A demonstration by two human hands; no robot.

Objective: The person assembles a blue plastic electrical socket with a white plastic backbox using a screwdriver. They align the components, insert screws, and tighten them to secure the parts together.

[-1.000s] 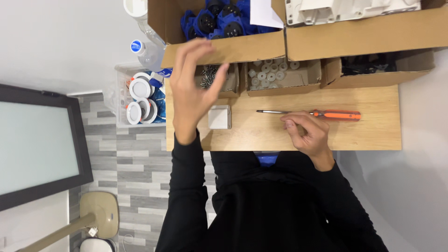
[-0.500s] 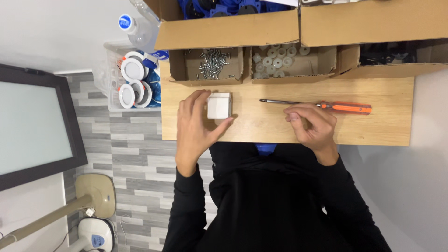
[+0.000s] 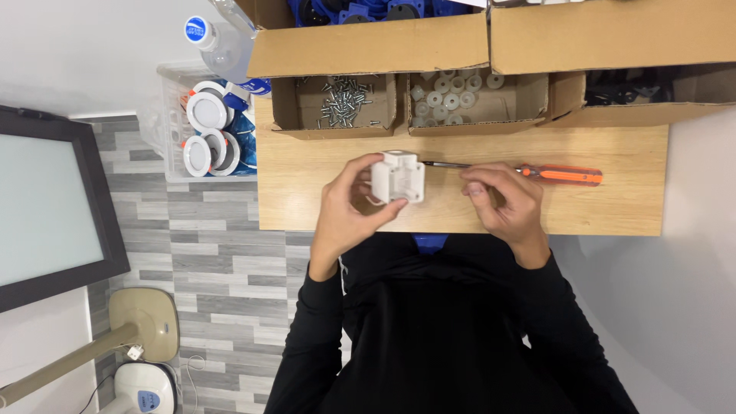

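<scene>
White plastic housing: small, rigid, probably light; best gripped by its flat sides. Held just above the wooden table, pinched between thumb and fingers of left hand. Right of housing, right hand loosely curled, apparently empty, touching orange-handled screwdriver. Beyond housing, screw box.

**Dark long sleeves, bare hands**

The person wears a black long-sleeved top of plain, matte cloth, with no print or marking to be seen. Both sleeves run down to the wrists and end in snug cuffs, with soft folds along the forearms and at the elbows. A small patch of blue cloth shows at the upper edge of the top. The left hand and right hand are bare: no gloves, rings or watch
</scene>
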